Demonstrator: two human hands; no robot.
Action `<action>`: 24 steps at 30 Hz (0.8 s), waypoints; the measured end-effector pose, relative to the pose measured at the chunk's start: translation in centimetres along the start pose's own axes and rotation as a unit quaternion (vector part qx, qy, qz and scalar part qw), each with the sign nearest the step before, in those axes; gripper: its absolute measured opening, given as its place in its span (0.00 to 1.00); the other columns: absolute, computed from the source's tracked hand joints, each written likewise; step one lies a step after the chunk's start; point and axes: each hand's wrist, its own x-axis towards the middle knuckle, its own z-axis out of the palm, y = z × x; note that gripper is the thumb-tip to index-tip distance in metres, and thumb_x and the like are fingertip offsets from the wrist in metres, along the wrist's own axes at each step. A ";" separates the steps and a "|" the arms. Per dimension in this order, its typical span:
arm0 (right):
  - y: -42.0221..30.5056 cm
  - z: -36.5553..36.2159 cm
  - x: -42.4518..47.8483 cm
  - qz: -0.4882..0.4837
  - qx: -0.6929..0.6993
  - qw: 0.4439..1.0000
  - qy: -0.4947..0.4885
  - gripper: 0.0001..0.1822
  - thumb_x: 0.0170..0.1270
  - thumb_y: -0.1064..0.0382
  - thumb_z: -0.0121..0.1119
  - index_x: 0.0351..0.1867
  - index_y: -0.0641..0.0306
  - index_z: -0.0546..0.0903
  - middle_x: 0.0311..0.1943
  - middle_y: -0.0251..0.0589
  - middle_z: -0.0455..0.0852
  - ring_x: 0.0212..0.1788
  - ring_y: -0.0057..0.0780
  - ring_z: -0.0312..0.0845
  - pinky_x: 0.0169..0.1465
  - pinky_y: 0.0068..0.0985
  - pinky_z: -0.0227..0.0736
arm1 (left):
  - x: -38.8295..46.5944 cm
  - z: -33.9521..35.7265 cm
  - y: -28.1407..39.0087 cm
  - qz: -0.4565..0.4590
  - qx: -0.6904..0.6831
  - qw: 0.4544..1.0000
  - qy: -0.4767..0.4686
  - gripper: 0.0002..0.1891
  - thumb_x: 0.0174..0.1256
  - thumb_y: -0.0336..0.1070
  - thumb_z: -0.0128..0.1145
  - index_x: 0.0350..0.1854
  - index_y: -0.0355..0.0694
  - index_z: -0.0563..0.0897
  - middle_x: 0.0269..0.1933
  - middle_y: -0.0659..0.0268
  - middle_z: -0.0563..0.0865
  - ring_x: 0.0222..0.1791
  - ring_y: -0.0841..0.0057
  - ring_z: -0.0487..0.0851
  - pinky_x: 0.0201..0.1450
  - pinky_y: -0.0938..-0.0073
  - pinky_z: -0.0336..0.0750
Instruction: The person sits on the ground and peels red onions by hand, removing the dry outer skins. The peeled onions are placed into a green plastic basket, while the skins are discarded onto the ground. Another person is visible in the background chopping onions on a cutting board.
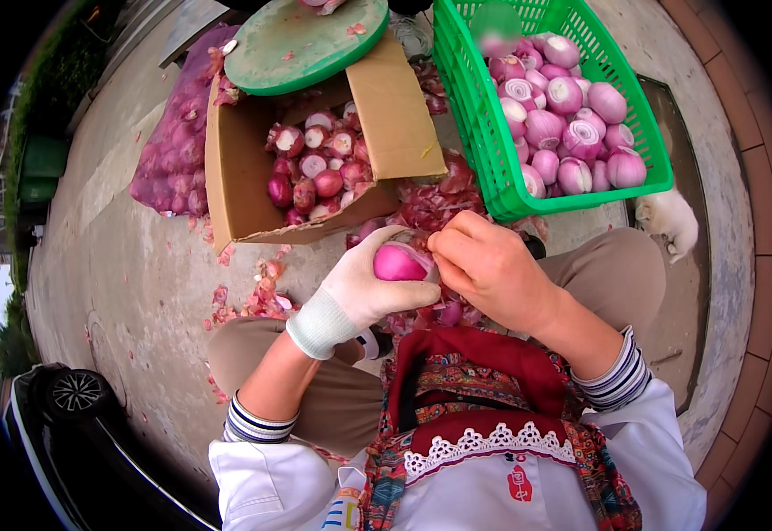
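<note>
My left hand, in a white knit glove, holds a red onion whose smooth pink-purple flesh shows. Bare, my right hand pinches at the onion's right side with bent fingers; some skin shows there, but what lies between the fingertips is hidden. Beyond my left hand stands an open cardboard box with unpeeled onions, their ends cut. To the right, a green plastic crate holds many peeled onions. Loose onion skins lie in a heap between box and crate.
A round green-rimmed board rests over the box's far edge. Left of the box lies a purple mesh sack of onions. A small white animal is near the crate's near right corner. A black car stands at lower left.
</note>
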 end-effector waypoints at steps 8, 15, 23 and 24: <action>0.5 -1.2 0.6 0.076 0.033 0.997 -0.001 0.04 0.53 0.73 0.57 0.29 0.67 0.73 0.26 0.47 0.73 0.29 0.47 0.74 0.33 0.37 0.70 | 0.7 -0.2 -0.8 0.038 0.028 0.999 -0.010 0.38 0.43 0.43 0.72 0.58 0.31 0.71 0.40 0.63 0.83 0.39 0.79 0.80 0.46 0.76 0.77; -1.3 -0.6 1.1 0.122 0.066 0.988 -0.074 0.04 0.56 0.75 0.55 0.33 0.70 0.75 0.29 0.49 0.75 0.32 0.45 0.74 0.35 0.33 0.69 | -0.5 -1.3 -0.7 0.071 0.103 0.992 -0.027 0.37 0.44 0.42 0.70 0.58 0.31 0.71 0.42 0.58 0.84 0.41 0.75 0.82 0.48 0.74 0.76; 0.3 -0.5 -0.3 0.206 0.162 0.956 -0.129 0.18 0.54 0.73 0.63 0.48 0.71 0.77 0.35 0.43 0.78 0.30 0.28 0.75 0.35 0.23 0.71 | -0.3 -0.8 -1.0 0.077 0.197 0.977 -0.026 0.40 0.35 0.52 0.70 0.52 0.32 0.74 0.41 0.50 0.83 0.43 0.59 0.83 0.47 0.66 0.76; 0.7 -0.4 -0.4 0.212 0.171 0.953 -0.131 0.17 0.54 0.73 0.62 0.48 0.71 0.78 0.35 0.43 0.78 0.30 0.28 0.75 0.35 0.23 0.71 | -0.3 -0.8 -1.2 0.078 0.200 0.976 -0.022 0.40 0.35 0.53 0.70 0.52 0.32 0.74 0.42 0.49 0.83 0.44 0.59 0.83 0.47 0.65 0.76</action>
